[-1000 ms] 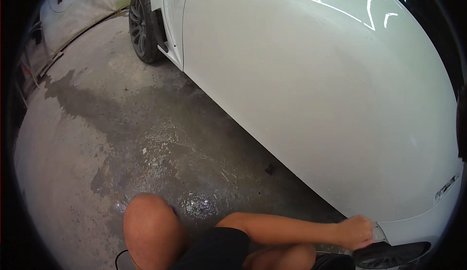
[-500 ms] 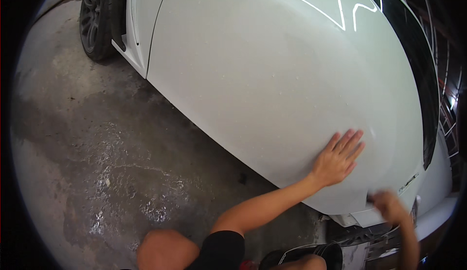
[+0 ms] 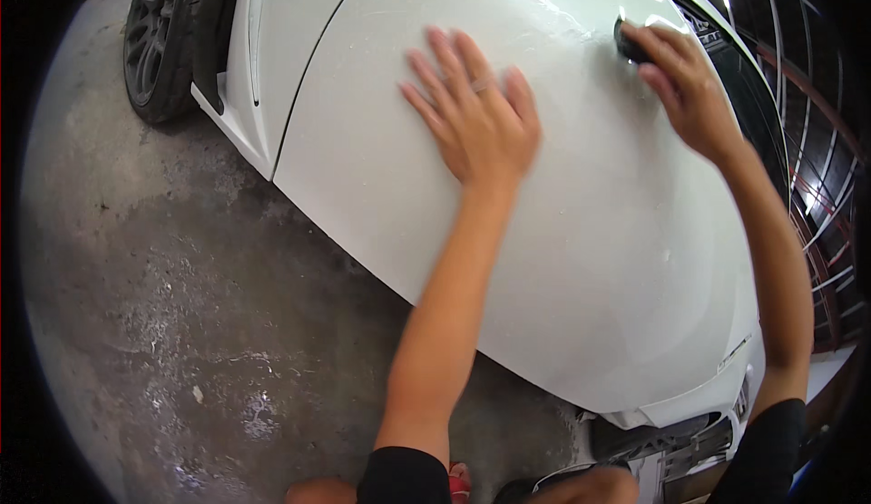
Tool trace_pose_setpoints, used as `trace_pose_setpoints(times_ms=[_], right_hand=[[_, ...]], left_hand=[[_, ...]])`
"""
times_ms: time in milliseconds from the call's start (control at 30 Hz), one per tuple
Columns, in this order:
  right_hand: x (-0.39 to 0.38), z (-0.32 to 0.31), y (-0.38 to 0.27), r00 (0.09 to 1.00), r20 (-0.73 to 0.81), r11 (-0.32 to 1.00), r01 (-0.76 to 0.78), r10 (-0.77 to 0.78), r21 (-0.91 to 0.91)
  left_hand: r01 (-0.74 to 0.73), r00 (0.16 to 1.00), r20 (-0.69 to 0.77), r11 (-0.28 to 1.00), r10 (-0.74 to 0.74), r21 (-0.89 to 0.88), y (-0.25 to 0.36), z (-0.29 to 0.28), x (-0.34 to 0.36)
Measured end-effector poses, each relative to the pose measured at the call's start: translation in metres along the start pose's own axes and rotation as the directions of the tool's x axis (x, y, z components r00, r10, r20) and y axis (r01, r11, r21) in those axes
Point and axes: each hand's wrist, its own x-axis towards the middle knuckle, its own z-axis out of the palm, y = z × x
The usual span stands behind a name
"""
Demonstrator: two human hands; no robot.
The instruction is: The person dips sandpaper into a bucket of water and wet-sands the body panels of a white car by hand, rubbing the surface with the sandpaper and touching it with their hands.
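A white car door [image 3: 581, 232] with small droplets on its paint spreads before me. My left hand [image 3: 485, 118] lies on it with the fingers spread and nothing in them; a ring shows on one finger. Farther right, close to the window [image 3: 767, 109], my right hand [image 3: 689, 87] grips a small black pad [image 3: 628, 43] and holds it against the panel. Fingers cover part of the pad, and its exact kind does not show. Around it the paint looks wet and carries bright light reflections.
A dark spoked wheel [image 3: 156, 41] stands at the far left, with another tire [image 3: 653, 436] low on the right. Wet grey concrete floor [image 3: 209, 304] runs along the car. A red shoe [image 3: 460, 481] shows at the bottom, and metal framing [image 3: 807, 168] rises on the right.
My left hand has slid left and away from me over the door. My right hand has gone from the door's near right end up to beside the window, with the pad.
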Motion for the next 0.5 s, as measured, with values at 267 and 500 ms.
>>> trace_pose_setpoints(times_ms=[267, 500], right_hand=[[-0.015, 0.035, -0.034, 0.993, 0.016, 0.992, 0.112, -0.113, 0.049], [0.125, 0.075, -0.062, 0.969, -0.128, 0.972, 0.223, -0.212, 0.076]], left_hand=[[-0.228, 0.804, 0.449, 0.899, 0.391, -0.374, 0.063, -0.068, -0.200], [0.038, 0.921, 0.388, 0.981, 0.040, -0.192, 0.026, -0.060, -0.138]])
